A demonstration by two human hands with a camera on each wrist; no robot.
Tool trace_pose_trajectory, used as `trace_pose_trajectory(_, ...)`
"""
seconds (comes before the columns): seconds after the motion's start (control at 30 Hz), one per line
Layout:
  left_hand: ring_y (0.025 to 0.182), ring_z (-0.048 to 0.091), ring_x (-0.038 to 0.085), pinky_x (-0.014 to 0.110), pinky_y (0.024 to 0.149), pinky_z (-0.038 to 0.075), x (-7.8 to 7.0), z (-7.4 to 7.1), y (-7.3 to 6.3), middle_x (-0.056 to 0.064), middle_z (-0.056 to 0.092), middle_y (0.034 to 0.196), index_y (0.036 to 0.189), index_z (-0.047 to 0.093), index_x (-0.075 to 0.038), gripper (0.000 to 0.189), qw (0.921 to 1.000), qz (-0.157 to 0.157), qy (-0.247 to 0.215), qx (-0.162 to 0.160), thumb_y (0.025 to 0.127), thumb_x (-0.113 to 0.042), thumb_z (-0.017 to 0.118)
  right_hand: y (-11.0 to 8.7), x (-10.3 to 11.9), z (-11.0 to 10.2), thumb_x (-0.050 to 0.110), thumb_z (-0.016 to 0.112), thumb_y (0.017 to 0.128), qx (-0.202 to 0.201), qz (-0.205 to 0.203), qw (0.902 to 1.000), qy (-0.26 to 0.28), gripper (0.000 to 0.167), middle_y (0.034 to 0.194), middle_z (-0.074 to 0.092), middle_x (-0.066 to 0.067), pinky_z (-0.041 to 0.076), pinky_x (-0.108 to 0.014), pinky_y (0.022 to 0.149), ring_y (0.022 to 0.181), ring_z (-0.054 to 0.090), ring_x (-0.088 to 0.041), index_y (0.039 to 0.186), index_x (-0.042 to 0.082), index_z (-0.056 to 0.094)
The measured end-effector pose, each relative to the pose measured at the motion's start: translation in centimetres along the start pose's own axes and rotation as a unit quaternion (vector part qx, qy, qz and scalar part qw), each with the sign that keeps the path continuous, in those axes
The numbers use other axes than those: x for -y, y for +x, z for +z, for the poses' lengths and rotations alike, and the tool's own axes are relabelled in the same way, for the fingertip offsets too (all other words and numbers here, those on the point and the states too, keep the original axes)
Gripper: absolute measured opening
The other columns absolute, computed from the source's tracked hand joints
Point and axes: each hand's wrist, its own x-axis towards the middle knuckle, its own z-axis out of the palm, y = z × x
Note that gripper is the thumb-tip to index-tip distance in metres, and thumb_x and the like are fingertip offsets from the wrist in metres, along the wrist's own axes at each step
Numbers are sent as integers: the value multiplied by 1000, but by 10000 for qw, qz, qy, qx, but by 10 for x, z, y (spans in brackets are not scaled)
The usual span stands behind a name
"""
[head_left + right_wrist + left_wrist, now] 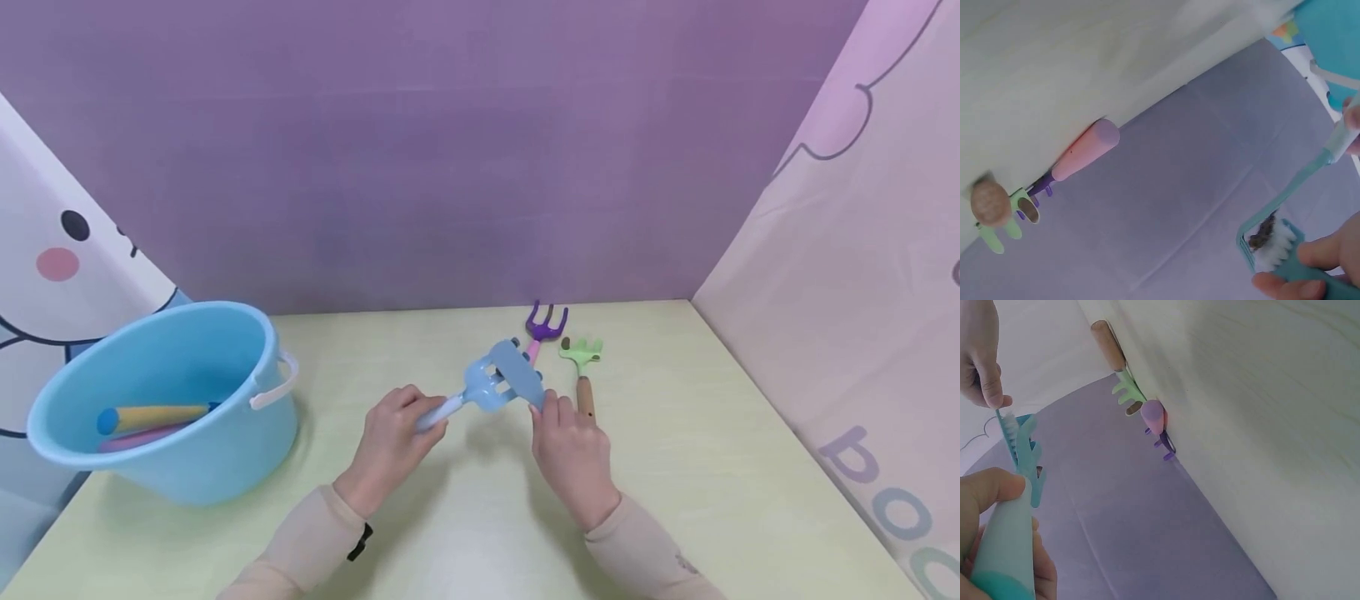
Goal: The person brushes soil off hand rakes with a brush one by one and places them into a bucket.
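My left hand [393, 442] grips the handle of a light blue toy garden fork [477, 377], its tined head raised over the table. My right hand [573, 450] pinches a small blue brush [517, 372] with white bristles [1277, 245]. Those bristles are up against the fork's head, and in the right wrist view a dark brown clump [1264, 234] shows between them. Behind the hands lie a purple hand fork [545, 331] with a pink handle and a green fork [581, 353] with a wooden handle; brown patches mark its tines.
To the left stands a large light blue bucket [225, 467] with a white handle [276, 393]. Inside it lie a yellow-handled tool [153, 417] and something pink [138, 439]. A purple backdrop [480, 167] rises behind the pale table [712, 467], with printed panels at both sides.
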Motion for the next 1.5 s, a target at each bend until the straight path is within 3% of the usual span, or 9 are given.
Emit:
trace_pose_trajectory(0.1,62,48,8,20,55,44,1,1,-1,-3,56,71,87,73,-6,22,9996,226,53,-171,65,-5,77,1,3,-1,23,30,99,99,60,9998,-149,47,58,51,-9,26,-22,30,37,31,-11,89,-10,61)
trace_pose_trajectory(0.2,62,45,8,18,53,41,2,2,-3,-3,54,71,88,73,-6,22,9983,468,141,-323,66,-5,76,3,6,-3,22,42,95,258,81,9994,-197,38,56,51,-9,23,-21,30,36,29,-10,87,-10,62)
trace_pose_trajectory(0.37,61,44,8,17,51,40,4,2,-5,-1,53,71,89,73,-4,24,9956,727,320,-493,66,-3,75,9,7,-9,20,60,85,828,283,9961,103,27,51,45,-5,23,-21,30,35,27,-10,77,-5,59)
trace_pose_trajectory(0.57,62,44,8,16,51,39,6,0,-8,-1,53,73,90,73,-3,25,9933,878,562,-504,64,-3,75,19,3,-16,19,63,84,1532,718,9810,949,24,48,38,0,28,-22,31,42,36,-15,69,2,57)
trace_pose_trajectory(0.73,64,45,8,17,52,41,7,-1,-9,-1,53,74,91,73,-3,26,9930,883,630,-459,65,-3,75,24,-1,-19,18,62,86,1905,986,9649,1516,24,49,38,3,27,-20,34,43,32,-9,66,6,57)
trace_pose_trajectory(0.87,63,44,8,17,51,40,8,-1,-9,-1,54,74,90,73,-4,26,9931,880,601,-482,64,-3,75,24,-2,-19,18,63,86,1978,974,9610,1671,25,49,40,4,28,-20,35,44,32,-8,64,8,56)
trace_pose_trajectory(1.03,63,45,8,17,51,41,9,0,-9,-1,54,74,89,73,-4,24,9932,878,578,-510,65,-2,74,23,0,-19,18,65,84,1834,755,9658,1669,22,49,44,4,31,-22,38,42,31,-6,65,8,59)
trace_pose_trajectory(1.23,63,45,8,17,51,42,10,1,-9,-1,53,74,88,73,-5,23,9935,846,564,-506,66,-2,72,22,3,-19,19,65,84,1899,639,9644,1728,26,49,39,5,23,-18,37,41,28,-5,62,10,55)
trace_pose_trajectory(1.5,63,46,8,17,52,42,10,1,-9,-1,54,74,88,73,-5,23,9943,795,557,-443,66,-3,73,21,6,-22,19,65,84,2004,595,9585,1937,27,49,36,7,21,-18,39,42,27,-4,61,12,53)
